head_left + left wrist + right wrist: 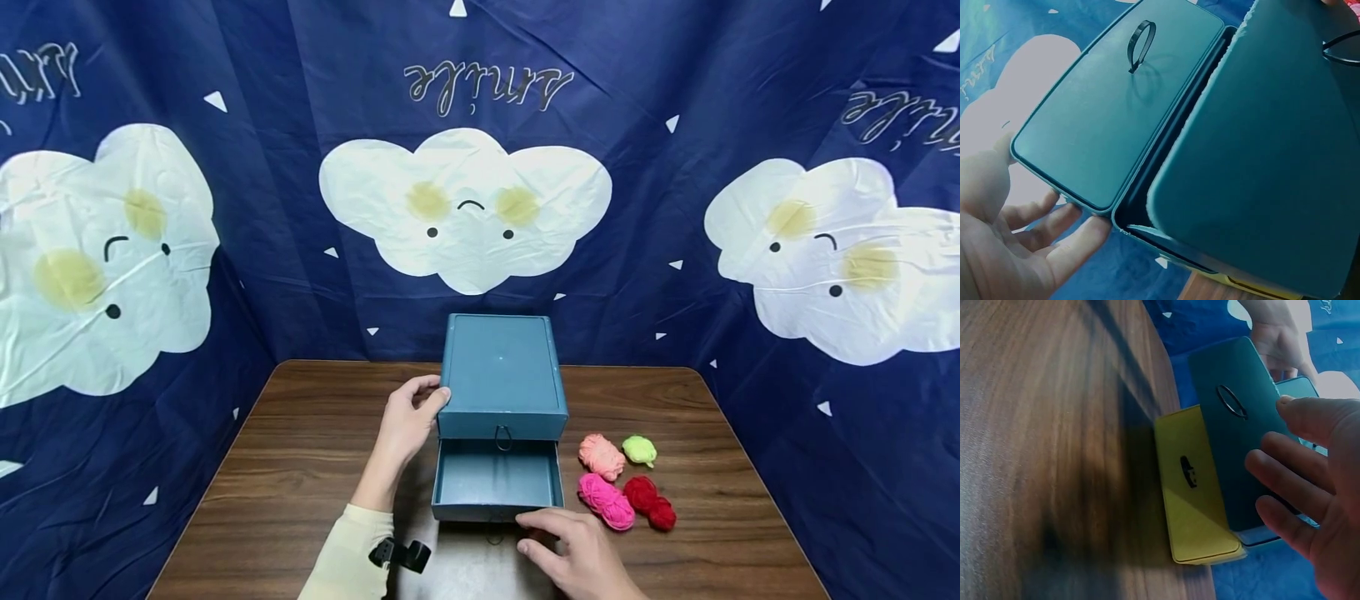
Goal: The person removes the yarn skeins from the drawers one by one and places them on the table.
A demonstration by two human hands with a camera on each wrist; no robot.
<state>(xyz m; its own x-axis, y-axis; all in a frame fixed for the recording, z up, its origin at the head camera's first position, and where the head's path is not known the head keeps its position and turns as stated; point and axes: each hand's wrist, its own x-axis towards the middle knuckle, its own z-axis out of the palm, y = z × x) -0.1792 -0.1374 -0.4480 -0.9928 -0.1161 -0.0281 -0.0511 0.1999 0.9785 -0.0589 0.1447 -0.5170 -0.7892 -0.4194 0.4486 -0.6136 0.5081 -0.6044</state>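
Note:
A blue-green drawer cabinet (501,367) stands on the table, its middle drawer (498,475) pulled out with a bare floor showing. My left hand (408,421) rests against the cabinet's left side, thumb by the front top corner and fingers along the side wall. At the right end of the drawer's front is my right hand (577,550), its fingers loosely bent and one fingertip (1285,401) right at the rim. A black loop pull (1232,402) hangs from that drawer front, apart from the fingers. The top drawer (1110,106) is pushed in.
Right of the cabinet lie several yarn bundles: peach (602,457), lime green (640,450), hot pink (606,502) and dark red (649,502). Below the open drawer is a yellow drawer front (1194,487). A dark blue cloud-print curtain (645,75) surrounds the wooden table (300,467).

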